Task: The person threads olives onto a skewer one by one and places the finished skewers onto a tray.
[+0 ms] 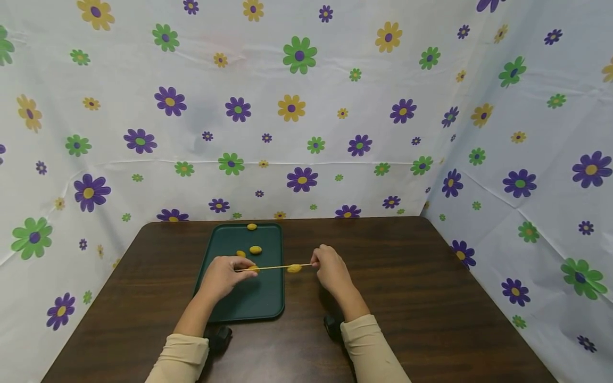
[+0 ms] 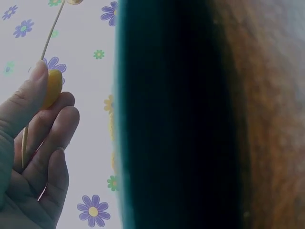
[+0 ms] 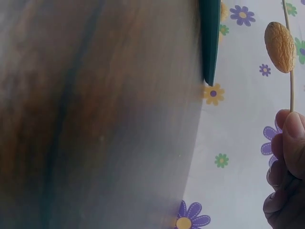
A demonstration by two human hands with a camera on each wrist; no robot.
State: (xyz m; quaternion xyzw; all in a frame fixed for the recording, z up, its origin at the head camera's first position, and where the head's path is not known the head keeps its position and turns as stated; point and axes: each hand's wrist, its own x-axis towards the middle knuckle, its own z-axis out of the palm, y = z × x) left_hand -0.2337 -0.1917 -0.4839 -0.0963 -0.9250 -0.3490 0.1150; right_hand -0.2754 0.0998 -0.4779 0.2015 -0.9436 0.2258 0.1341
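A thin wooden skewer [image 1: 273, 267] runs nearly level between my two hands, above the tray's right edge. A yellow oval fruit [image 3: 280, 47] with wrinkled skin sits on it, nearer the right hand. My left hand [image 1: 224, 277] pinches a second yellow fruit [image 2: 53, 88] between thumb and fingers at the skewer's left part; the thumb hides whether the skewer runs through it. With thumb and fingertips, my right hand [image 1: 331, 270] grips the skewer's right end. Under and beyond the left hand lies a dark green tray [image 1: 261, 298].
On the tray lie a yellow fruit [image 1: 251, 226] at the far edge, another yellow fruit [image 1: 256, 249] near the middle and a third fruit [image 1: 241, 254] by the left hand. The brown wooden table [image 1: 407, 287] meets a flowered white curtain [image 1: 268, 175] at the back.
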